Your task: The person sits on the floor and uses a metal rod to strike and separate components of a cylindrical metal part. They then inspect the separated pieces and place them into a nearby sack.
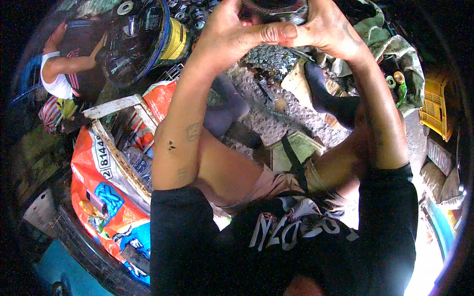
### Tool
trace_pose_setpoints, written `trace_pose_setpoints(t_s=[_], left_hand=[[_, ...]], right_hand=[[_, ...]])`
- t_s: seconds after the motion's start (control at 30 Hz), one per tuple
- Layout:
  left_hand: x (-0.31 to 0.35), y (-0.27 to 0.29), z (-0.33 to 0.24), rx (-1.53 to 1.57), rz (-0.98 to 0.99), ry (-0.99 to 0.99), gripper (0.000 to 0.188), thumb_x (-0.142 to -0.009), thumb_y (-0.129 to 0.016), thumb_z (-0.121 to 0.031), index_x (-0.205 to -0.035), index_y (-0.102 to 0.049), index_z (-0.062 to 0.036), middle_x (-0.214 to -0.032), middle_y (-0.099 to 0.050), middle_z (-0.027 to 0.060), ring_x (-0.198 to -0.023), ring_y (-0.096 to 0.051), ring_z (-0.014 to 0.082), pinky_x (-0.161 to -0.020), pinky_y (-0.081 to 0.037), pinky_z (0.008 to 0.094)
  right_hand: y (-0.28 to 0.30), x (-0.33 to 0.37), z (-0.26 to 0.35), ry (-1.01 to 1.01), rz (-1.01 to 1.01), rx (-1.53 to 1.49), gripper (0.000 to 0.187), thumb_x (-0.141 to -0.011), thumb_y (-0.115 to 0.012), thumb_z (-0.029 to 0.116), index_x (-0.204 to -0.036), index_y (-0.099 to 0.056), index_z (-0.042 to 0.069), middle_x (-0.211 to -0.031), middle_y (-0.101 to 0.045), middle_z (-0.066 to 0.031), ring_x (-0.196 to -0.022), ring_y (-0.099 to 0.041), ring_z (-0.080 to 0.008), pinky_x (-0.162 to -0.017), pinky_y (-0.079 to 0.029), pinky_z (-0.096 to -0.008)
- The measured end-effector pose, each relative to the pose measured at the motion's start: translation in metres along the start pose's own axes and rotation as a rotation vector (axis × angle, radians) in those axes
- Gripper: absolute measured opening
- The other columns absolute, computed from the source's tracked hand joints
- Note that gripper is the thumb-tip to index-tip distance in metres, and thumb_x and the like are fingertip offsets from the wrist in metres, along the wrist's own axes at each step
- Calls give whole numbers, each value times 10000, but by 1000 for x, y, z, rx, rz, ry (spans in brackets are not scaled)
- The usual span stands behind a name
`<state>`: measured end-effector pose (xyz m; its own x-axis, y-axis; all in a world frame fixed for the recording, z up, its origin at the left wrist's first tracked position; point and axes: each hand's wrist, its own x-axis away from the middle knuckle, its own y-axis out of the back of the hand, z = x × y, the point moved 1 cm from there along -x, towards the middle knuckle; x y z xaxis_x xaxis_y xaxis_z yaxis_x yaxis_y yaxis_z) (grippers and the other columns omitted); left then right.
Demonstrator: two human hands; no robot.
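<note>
Since the dark rounded piece (277, 12) lies between them, my left grip (229, 30) and right grip (327, 32) curl round it, equally near.

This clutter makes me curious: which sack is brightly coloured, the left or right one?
The orange sack, left of the left forearm, with white and blue patches; the rumpled sack beyond the right forearm is dull grey-green.
</note>
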<state>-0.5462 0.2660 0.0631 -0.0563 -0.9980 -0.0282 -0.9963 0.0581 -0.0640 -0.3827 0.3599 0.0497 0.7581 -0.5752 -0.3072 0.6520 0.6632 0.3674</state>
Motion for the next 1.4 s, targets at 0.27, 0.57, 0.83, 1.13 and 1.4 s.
trace_pose_setpoints(t_s=[0.27, 0.57, 0.83, 1.13, 1.4], left_hand=[[-1, 19, -8, 47, -131, -250, 720, -568, -938, -199, -1172, -577, -45, -1119, -642, 59, -1084, -601, 176, -958, -483, 322], [24, 10, -26, -249, -209, -453, 691, -597, -889, -101, -1188, -545, -8, -1124, -624, 93, -1058, -605, 191, -976, -477, 346], [34, -12, -34, -249, -243, -626, 763, -549, -943, -355, -1094, -608, 62, -1042, -677, 144, -944, -671, 210, -856, -541, 328], [37, -28, -44, -346, -251, -625, 700, -568, -915, -246, -1115, -602, 59, -1036, -681, 157, -962, -672, 216, -866, -538, 330], [25, -20, -49, -1, 16, -582, 879, -552, -935, -197, -1286, -493, -1, -1103, -641, 159, -1050, -630, 230, -940, -497, 361]], right_hand=[[-5, -29, 32, 151, 123, 149, 1406, -616, -809, 651, -1508, 17, -56, -1521, -195, -330, -1392, -326, -441, -1151, -308, -546], [-24, -17, 45, 162, 17, -249, 1377, -387, -969, 490, -1495, -290, 36, -1470, -403, -154, -1351, -427, -286, -1108, -374, -436], [-30, 9, 79, 283, -109, -112, 1041, -548, -852, 503, -1329, -459, -62, -1318, -528, -205, -1228, -531, -308, -1067, -396, -411], [-23, 20, 81, 257, -100, -230, 1128, -510, -856, 559, -1345, -439, -75, -1339, -516, -210, -1238, -529, -292, -1067, -397, -398], [-27, 15, 84, 124, -163, -633, 1031, -701, -794, 599, -1426, -404, -21, -1379, -492, -130, -1297, -459, -217, -1099, -340, -374]])
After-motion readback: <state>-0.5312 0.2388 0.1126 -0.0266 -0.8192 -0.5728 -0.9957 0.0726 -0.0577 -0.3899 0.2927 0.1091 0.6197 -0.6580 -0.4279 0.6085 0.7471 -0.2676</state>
